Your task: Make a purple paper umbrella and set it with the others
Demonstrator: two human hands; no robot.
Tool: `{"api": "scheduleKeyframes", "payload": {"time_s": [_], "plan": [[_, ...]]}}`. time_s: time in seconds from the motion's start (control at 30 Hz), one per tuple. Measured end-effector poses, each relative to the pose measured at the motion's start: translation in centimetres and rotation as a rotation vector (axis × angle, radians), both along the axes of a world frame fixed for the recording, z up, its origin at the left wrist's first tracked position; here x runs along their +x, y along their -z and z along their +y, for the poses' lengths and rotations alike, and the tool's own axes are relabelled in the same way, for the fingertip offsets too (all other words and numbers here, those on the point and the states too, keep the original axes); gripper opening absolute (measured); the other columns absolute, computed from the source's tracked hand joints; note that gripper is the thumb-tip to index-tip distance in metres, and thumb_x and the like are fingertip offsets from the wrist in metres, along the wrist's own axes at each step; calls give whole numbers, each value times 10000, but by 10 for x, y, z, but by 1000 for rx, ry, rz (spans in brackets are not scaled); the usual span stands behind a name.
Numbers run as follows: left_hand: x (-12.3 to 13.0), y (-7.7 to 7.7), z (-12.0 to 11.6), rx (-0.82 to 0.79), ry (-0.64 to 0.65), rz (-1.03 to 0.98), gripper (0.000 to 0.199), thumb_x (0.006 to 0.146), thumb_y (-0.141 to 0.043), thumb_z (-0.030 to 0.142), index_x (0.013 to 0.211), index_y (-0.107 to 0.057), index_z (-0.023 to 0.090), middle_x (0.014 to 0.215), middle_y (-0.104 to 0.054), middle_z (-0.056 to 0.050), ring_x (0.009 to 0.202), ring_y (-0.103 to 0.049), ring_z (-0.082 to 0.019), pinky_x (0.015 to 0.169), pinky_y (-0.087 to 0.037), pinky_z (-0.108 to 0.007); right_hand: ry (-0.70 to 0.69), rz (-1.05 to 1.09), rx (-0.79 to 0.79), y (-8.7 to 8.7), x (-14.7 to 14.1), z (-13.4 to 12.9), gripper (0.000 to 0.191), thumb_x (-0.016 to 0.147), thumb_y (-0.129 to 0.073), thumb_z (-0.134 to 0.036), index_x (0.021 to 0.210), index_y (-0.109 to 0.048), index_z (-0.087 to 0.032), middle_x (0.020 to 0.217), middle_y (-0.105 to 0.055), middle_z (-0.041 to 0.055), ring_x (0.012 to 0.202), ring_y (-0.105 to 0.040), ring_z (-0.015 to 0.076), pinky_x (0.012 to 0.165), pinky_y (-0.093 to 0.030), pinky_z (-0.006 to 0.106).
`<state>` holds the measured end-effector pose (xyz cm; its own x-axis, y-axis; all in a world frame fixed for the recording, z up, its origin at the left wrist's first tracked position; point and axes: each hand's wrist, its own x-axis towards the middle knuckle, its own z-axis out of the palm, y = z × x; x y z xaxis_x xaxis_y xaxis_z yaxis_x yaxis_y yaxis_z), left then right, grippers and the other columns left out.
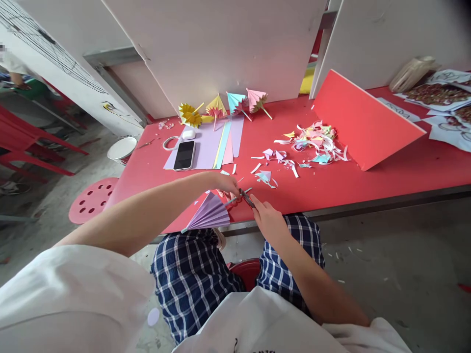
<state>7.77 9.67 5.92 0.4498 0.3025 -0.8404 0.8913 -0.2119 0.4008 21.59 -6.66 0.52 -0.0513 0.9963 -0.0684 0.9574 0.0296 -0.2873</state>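
A purple pleated paper umbrella (209,213), spread in a cone, is held across the front edge of the long red desk (342,184), above the left knee in navy-and-white plaid cloth (184,264). Its thin pale stick (230,201) is clamped in the grip of the left hand (225,186). A slim dark tool (248,198) is enclosed in the grip of the right hand (270,223), its tip set at the stick; whether it is scissors or pliers cannot be told at this size.

The stick could be split or bent if the tool is squeezed off square, and the left fingers could be nipped, being placed just beside that tip. The pleats could be creased if they are pressed against the desk edge or the knee.

The umbrella's pointed top is directed left and back toward the person, its flared rim turned right. The long axis is followed by the stick, slanting away to the right. Behind, 4 small coloured paper umbrellas (236,101) are lined up.
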Motion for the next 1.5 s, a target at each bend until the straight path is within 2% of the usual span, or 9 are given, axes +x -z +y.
{"api": "scheduleKeyframes", "payload": {"time_s": [0.17,0.47,0.6,0.7,0.87,1.03,1.17,1.33,1.5], "plan": [[-3,4,-2,-43,-70,-29,330,677,-557,461,879,-686,234,1001,-672,-37,897,-577,-165,718,-454,-232,5,-97,6,0,-2,-2,453,928,-297,-334,1381,-284,-308,897,-555,37,622,-580,134,505,-367,238],[-1,13,-3,-104,-126,-1,327,663,-576,422,886,-689,211,978,-687,-52,885,-597,-155,688,-466,-210,-5,-160,15,0,-5,-4,460,908,-331,-296,1368,-300,-296,876,-560,42,583,-601,153,492,-396,255],[7,9,-7,-88,-125,49,307,671,-579,379,866,-692,170,988,-683,-76,887,-615,-174,702,-489,-233,10,-177,28,1,-8,-7,457,907,-328,-273,1363,-305,-279,859,-558,45,575,-605,154,486,-399,253],[15,4,-5,-31,-113,124,292,644,-623,385,803,-695,151,912,-694,-100,840,-632,-207,705,-507,-277,15,-177,29,0,-10,-10,461,902,-340,-261,1360,-302,-279,866,-545,46,582,-604,146,481,-398,242],[23,1,1,34,-101,218,311,606,-693,353,827,-667,135,893,-691,-111,790,-649,-227,692,-523,-300,47,-168,35,-1,-12,-11,468,889,-368,-260,1351,-301,-281,972,-515,63,580,-591,128,455,-389,230],[26,1,-3,33,-98,247,286,702,-660,322,910,-627,129,991,-660,-99,829,-634,-202,719,-515,-287,41,-148,18,0,-15,-12,482,884,-362,-227,1359,-285,-259,931,-507,60,581,-584,127,451,-393,228],[24,4,-7,15,-94,268,285,851,-529,322,1066,-552,136,1071,-584,-75,898,-587,-172,767,-503,-359,32,-145,-1,0,-16,-12,503,874,-365,-199,1366,-271,-247,925,-506,68,604,-593,136,473,-414,231],[24,9,-9,29,-102,273,299,863,-511,327,1104,-529,150,1093,-561,-72,920,-573,-178,775,-497,-374,26,-136,-14,2,-15,-12,530,856,-370,-156,1369,-268,-240,968,-506,83,613,-597,132,499,-438,233],[28,6,-14,43,-98,285,307,863,-512,327,1109,-524,145,1088,-562,-73,917,-575,-178,773,-497,-376,17,-143,22,4,-14,-15,530,846,-377,-146,1360,-290,-239,961,-510,76,605,-598,138,490,-445,240]]}}
